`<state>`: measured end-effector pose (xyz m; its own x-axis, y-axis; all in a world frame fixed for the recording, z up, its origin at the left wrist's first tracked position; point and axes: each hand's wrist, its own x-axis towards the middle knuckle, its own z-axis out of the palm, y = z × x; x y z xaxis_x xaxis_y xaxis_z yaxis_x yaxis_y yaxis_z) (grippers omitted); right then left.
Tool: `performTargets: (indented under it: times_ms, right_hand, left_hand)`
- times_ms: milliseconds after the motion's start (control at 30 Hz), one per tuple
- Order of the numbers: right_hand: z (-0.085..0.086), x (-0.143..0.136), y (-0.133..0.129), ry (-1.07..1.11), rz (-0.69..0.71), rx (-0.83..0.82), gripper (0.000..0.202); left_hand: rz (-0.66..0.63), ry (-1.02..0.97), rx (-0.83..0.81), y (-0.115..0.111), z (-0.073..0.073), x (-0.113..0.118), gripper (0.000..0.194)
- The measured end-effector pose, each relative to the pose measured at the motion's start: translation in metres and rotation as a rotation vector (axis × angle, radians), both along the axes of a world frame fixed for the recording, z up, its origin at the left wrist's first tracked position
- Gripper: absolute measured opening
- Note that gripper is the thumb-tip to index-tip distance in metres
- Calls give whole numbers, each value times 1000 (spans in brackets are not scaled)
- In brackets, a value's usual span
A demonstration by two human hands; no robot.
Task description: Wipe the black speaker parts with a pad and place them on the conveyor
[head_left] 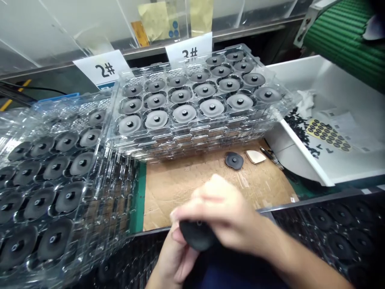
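Low in front of me, a black round disc (197,237) with a small stud near its centre is held between both hands. My left hand (177,257) grips it from below and the left, fingers closed round its edge. My right hand (224,208) is closed over its upper side, a little blurred, and its fingers hide part of the disc. On the cardboard sheet (168,188) beyond my hands lies another black disc (234,160). A cream-coloured pad (255,157) and a black pen-like tool (271,157) lie to its right.
Clear plastic trays (186,132) of similar discs are stacked at the back, under paper signs. Another tray stack (87,200) stands left. At right, a white bin (306,150) holds small black pieces and a yellow sticker sheet (327,134). A green ribbed sleeve (345,38) shows above it.
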<state>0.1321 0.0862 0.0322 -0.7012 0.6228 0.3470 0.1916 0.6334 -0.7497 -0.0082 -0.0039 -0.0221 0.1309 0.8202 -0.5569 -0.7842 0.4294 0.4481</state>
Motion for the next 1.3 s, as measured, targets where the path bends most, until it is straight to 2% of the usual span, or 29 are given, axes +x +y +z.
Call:
performTargets:
  times_ms: [67, 133, 233, 300, 333, 400, 533, 600, 667, 767, 833, 933, 1000, 1067, 1100, 1167, 1233, 1300]
  right_hand:
    - [-19, 10, 7, -25, -181, -162, 26]
    - [-47, 20, 5, -83, -310, -250, 24]
    - [-90, 27, -13, -161, -302, -284, 20]
    - [-107, 28, -26, -189, -287, -300, 17]
    - [-108, 28, -30, -195, -294, -308, 17]
    - [-95, 28, -32, -185, -345, -324, 19]
    - [-31, 18, -28, -11, -501, -260, 24]
    - [-3, 7, -31, 102, -411, -97, 27]
    - [13, -3, -35, 132, -259, 16, 26]
    - [17, -12, -36, 10, -78, -93, 22]
    - [15, -16, -34, -54, -92, -117, 21]
    - [12, -20, -31, 12, -215, 54, 25]
    - [12, -15, -32, 47, -133, 65, 26]
    - [12, -4, -35, 2, -30, -9, 24]
    - [12, 3, -37, -43, -35, -47, 23]
    - [12, 14, -37, -145, -141, -72, 24]
    - [12, 18, -33, -199, -230, -13, 25]
    - [11, 14, -23, -151, -183, 85, 26]
  left_hand:
    - [-14, -56, 52, 2, 5, -4, 62]
    - [-18, -107, 104, 3, 9, -9, 63]
    - [12, -118, 113, 4, 12, -14, 57]
    - [27, -119, 96, 3, 11, -14, 55]
    - [30, -121, 89, 3, 11, -13, 55]
    - [26, -120, 91, 3, 12, -10, 54]
    - [45, -82, 106, 6, 15, -2, 56]
    - [66, -60, 86, 6, 17, 0, 52]
    - [64, -23, 56, 6, 18, 0, 46]
    - [95, 54, 29, 5, 19, -1, 47]
    - [107, 66, 39, 6, 22, 0, 51]
    - [59, 28, 57, 8, 29, 3, 43]
    - [49, 4, 60, 9, 30, 1, 36]
    - [43, -25, 73, 8, 27, -4, 41]
    - [40, -41, 90, 7, 24, -6, 48]
    - [29, -60, 109, 5, 17, -8, 58]
    - [6, -73, 109, 4, 12, -7, 59]
    - [-25, -111, 120, 4, 11, -5, 56]
